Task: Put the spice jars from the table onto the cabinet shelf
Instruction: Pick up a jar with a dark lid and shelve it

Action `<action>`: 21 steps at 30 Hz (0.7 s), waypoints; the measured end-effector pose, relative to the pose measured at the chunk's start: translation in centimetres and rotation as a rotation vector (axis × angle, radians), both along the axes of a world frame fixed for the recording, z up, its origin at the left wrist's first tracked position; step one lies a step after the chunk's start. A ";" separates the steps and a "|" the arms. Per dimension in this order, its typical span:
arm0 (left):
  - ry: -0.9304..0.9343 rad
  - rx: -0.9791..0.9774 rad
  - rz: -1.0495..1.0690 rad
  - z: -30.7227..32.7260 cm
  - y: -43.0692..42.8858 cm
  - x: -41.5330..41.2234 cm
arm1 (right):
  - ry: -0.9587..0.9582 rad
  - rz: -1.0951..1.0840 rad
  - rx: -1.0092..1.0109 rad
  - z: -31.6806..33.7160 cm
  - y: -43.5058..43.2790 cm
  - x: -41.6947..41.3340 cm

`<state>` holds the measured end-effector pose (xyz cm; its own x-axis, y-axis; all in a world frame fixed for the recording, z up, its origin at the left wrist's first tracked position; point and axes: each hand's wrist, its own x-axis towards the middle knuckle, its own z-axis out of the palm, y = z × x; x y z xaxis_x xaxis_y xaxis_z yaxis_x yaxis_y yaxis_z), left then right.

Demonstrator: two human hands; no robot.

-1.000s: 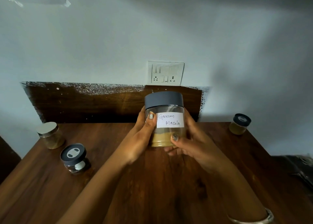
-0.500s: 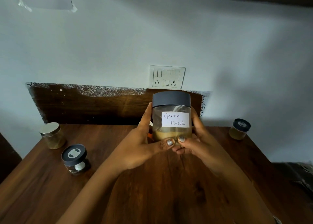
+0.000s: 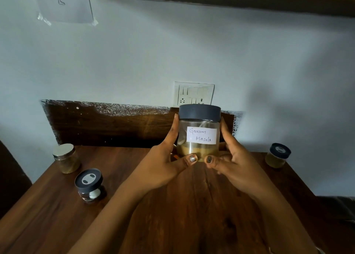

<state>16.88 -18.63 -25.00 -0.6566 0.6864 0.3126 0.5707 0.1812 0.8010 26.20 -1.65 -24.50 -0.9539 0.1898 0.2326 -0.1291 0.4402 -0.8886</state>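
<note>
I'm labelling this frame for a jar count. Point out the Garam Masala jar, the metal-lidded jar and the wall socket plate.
Garam Masala jar (image 3: 201, 137): head view, on its white label.
metal-lidded jar (image 3: 63, 150): head view, on its metal lid.
wall socket plate (image 3: 194, 93): head view, on the plate's middle.

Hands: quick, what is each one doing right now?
Left hand: holds the Garam Masala jar by its left side.
Right hand: holds the same jar by its right side.
</note>
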 end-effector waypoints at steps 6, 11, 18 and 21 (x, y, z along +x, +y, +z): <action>0.138 0.016 0.060 2.1 1.3 -1.4 | 0.036 -0.041 0.083 2.3 0.8 -1.4; 0.229 0.051 0.053 5.3 2.4 -3.2 | 0.083 -0.080 0.151 5.2 1.8 -3.3; 0.394 0.042 0.150 12.1 5.0 -7.5 | 0.222 -0.182 0.370 11.5 3.8 -8.1; 0.512 0.103 0.211 15.4 6.9 -9.6 | 0.333 -0.252 0.439 15.0 4.7 -10.1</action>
<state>7.29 -11.73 -9.62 -0.5234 0.5061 0.6855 0.8510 0.2690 0.4511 16.12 3.03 -9.53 -0.7548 0.2188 0.6184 -0.2132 0.8097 -0.5467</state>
